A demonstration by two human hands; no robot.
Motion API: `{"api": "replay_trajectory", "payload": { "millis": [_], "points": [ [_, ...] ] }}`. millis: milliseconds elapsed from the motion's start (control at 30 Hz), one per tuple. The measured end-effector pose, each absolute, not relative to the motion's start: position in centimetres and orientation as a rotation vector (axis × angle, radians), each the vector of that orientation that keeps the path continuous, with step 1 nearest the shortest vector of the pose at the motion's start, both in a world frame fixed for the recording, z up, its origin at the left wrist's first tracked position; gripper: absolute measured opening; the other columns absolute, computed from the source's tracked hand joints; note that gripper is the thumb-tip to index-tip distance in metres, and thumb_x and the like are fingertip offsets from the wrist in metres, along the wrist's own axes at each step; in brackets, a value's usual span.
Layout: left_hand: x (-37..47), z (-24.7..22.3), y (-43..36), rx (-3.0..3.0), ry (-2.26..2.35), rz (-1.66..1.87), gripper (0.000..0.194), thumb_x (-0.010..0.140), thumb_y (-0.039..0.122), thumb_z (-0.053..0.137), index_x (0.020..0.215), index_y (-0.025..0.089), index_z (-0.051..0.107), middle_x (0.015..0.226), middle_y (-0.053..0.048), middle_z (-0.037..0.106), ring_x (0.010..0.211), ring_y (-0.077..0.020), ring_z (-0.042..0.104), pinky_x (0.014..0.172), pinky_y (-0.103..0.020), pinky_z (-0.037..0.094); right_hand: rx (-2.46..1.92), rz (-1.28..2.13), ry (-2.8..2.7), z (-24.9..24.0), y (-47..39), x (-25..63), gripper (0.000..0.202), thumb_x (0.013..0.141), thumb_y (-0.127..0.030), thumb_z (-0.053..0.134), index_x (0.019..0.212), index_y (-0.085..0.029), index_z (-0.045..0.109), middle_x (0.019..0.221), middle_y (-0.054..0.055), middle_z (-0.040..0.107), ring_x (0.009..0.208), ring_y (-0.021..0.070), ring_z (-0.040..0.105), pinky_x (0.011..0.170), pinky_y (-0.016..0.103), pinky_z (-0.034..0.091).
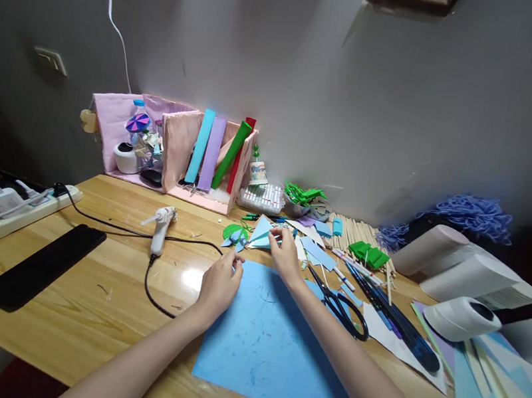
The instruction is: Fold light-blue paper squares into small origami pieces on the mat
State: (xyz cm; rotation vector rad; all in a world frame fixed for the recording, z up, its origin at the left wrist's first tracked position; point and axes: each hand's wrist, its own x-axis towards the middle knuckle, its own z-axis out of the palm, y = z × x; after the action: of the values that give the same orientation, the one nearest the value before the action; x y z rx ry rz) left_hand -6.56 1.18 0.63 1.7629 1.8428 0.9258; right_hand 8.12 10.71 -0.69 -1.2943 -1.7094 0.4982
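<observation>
Head view: pinched a light-blue paper piece [262, 230] in the right hand [284, 254], just beyond the blue sheet [247, 344] on the desk [122, 277], and curled the left hand [219, 284] at that sheet's far-left corner, unclear whether gripping anything. Looked light, thin, easily creased, best held by an edge. Found open room leftward toward the hot-glue gun [160, 236], but scissors [329, 294] close on the right.

I see one camera, worn on the person's head, facing forward and down over the left hand [219, 288] and right hand [284, 256], near above the wooden table [73, 330], its wide view reaching the grey wall [280, 46] beyond.
</observation>
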Motion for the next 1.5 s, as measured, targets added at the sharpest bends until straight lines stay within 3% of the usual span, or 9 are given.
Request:
{"api": "replay_trajectory", "payload": {
  "millis": [233,433,633,833,1033,1100,1167,1267,1500],
  "points": [
    [-6.3,0.3,0.9,1.815,1.791,0.905,0.019,0.085,0.024,0.035,0.089,0.022,0.054,0.086,-0.003,0.065,0.075,-0.0168,0.059,0.06,-0.024,0.035,-1.497,0.457,-1.64,-1.4,13.7,8.5,0.023,0.071,-0.03,0.054,0.089,-0.015,0.05,0.089,0.01,0.056,0.085,0.0239,0.053,0.078,0.038,0.04],
    [-6.2,0.2,0.7,1.859,1.744,0.897,0.02,0.084,0.021,0.036,0.09,0.021,0.055,0.083,-0.003,0.065,0.075,-0.0168,0.059,0.061,-0.024,0.036,-1.498,0.52,-1.613,-1.2,16.2,7.8,0.017,0.066,-0.024,0.056,0.081,-0.017,0.053,0.072,0.003,0.059,0.07,0.0188,0.056,0.067,0.031,0.043],
    [-6.2,0.2,0.8,1.874,1.699,0.919,0.019,0.084,0.02,0.037,0.09,0.022,0.055,0.083,-0.001,0.064,0.074,-0.0158,0.059,0.062,-0.024,0.036,-1.408,0.49,-1.561,-0.1,15.8,8.9,0.02,0.068,-0.029,0.053,0.084,-0.016,0.055,0.07,0.002,0.058,0.065,0.0171,0.054,0.063,0.029,0.043],
    [-6.2,3.5,-1.6,1.884,1.653,0.988,0.02,0.086,0.023,0.036,0.091,0.022,0.055,0.083,0.0,0.063,0.074,-0.0143,0.058,0.063,-0.023,0.039,-1.215,0.438,-1.596,2.7,11.3,8.7,0.022,0.079,-0.031,0.045,0.095,-0.017,0.052,0.087,0.006,0.058,0.076,0.0168,0.053,0.07,0.029,0.042],
    [-16.7,5.8,-7.1,1.813,2.018,1.268,0.015,0.083,0.031,0.046,0.086,0.02,0.056,0.083,-0.002,0.061,0.078,-0.0153,0.057,0.072,-0.025,0.044,-1.247,0.383,-1.857,0.9,7.9,10.2,0.019,0.08,-0.031,0.047,0.093,-0.018,0.052,0.084,0.006,0.056,0.075,0.0196,0.051,0.07,0.034,0.041],
    [-22.9,4.6,-7.8,1.728,2.422,1.252,0.023,0.078,0.034,0.05,0.095,0.018,0.054,0.093,-0.006,0.06,0.088,-0.0198,0.057,0.081,-0.03,0.043,-1.313,0.266,-1.904,0.0,7.9,10.6,0.024,0.079,-0.033,0.047,0.096,-0.017,0.05,0.088,0.008,0.055,0.082,0.0234,0.05,0.076,0.04,0.04],
    [-28.9,3.1,-7.9,1.619,2.754,0.958,0.048,0.07,0.037,0.057,0.11,0.012,0.048,0.108,-0.015,0.055,0.104,-0.0292,0.05,0.09,-0.04,0.038,-1.316,0.065,-1.918,-0.2,7.7,10.2,0.029,0.079,-0.035,0.046,0.1,-0.016,0.049,0.094,0.012,0.052,0.094,0.0283,0.046,0.084,0.047,0.035],
    [-34.8,1.4,-7.4,1.539,2.741,0.565,0.076,0.063,0.044,0.06,0.123,0.003,0.036,0.124,-0.025,0.043,0.117,-0.0373,0.039,0.095,-0.046,0.031,-1.177,-0.04,-1.941,0.7,6.3,8.1,0.029,0.081,-0.031,0.043,0.105,-0.016,0.046,0.105,0.014,0.048,0.106,0.0294,0.041,0.09,0.048,0.031],
    [-35.2,0.9,-6.2,1.531,2.712,0.626,0.07,0.061,0.046,0.061,0.119,0.013,0.042,0.118,-0.017,0.051,0.111,-0.0318,0.046,0.095,-0.037,0.033,-0.747,0.129,-2.102,1.4,0.4,1.2,0.029,0.079,-0.017,0.046,0.108,-0.021,0.042,0.101,0.011,0.05,0.098,0.0272,0.046,0.083,0.046,0.037]
  ]
}}
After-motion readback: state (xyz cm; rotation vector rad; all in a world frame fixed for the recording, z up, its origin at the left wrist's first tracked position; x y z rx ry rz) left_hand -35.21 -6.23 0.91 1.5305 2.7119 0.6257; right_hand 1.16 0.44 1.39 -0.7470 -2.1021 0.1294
